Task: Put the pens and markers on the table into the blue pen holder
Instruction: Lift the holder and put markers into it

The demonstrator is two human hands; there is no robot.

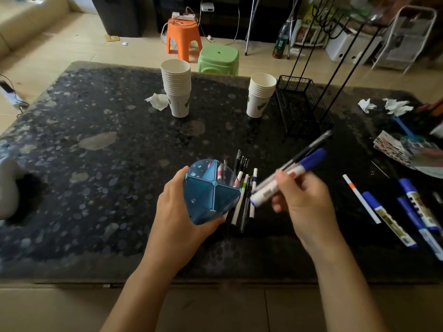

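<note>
The blue pen holder [211, 192] is lifted and tipped toward me, its dividers showing; my left hand [177, 212] grips its left and lower side. My right hand [304, 200] holds a white marker with a blue cap [287, 178] and a thin black pen [311, 146] together, slanting up to the right, just right of the holder. Several thin pens [244, 197] lie on the dark table between my hands. To the right lie a white pen with an orange band [362, 200] and three blue markers [388, 219].
Two stacks of paper cups [177, 89] [260, 94] stand at the back of the dark speckled table [96, 164]. A black wire rack [302, 106] stands back right. Crumpled tissues [395, 105] and papers [393, 147] lie at the right edge.
</note>
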